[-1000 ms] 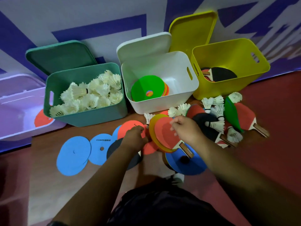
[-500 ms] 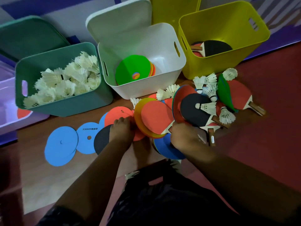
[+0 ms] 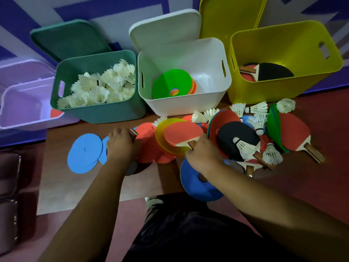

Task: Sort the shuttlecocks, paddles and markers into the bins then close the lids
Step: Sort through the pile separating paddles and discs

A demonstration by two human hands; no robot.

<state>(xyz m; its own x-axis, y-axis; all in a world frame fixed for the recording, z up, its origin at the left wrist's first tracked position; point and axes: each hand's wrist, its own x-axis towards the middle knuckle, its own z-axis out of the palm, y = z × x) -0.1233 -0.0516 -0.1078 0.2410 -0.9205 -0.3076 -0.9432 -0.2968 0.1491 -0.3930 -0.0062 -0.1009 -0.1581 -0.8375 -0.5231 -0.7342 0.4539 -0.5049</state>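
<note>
Two paddles taken at once, one per hand. Right grip [image 3: 204, 155] curled tight round the wooden handle of the red paddle [image 3: 182, 134], blade lying flat on the yellow marker [image 3: 163, 141]. Left grip [image 3: 120, 146] closed on a second paddle handle [image 3: 133, 133], only the wooden end showing past the fingers; blade hidden under the hand and the red markers [image 3: 149, 148], so no telling how much is piled on it.

First risk, by judgement: dragging instead of lifting. Pulled out level, likely to carry the yellow marker along and nudge the loose shuttlecocks [image 3: 199, 117] lying just beside its far edge. Same on the left: a buried blade, yanked, apt to scatter the red markers over the blue markers [image 3: 85, 152] nearby.

Next out: the black paddle [image 3: 232, 133] just beside the right knuckles, with a shuttlecock [image 3: 243, 147] resting on it. Easily bumped on the upswing and sent rolling across the floor [image 3: 321, 186].

Under the right forearm, a blue marker stack [image 3: 200, 188], open to a sweep of the arm.

Farther still: the yellow bin [image 3: 264, 91], already holding paddles, well apart from the left grip. Long reach past the white bin [image 3: 181, 104] of markers and away from the green bin [image 3: 103, 114] of shuttlecocks, so some chance of a drop into the wrong one, or of arms crossing. All lids open, propped behind.
</note>
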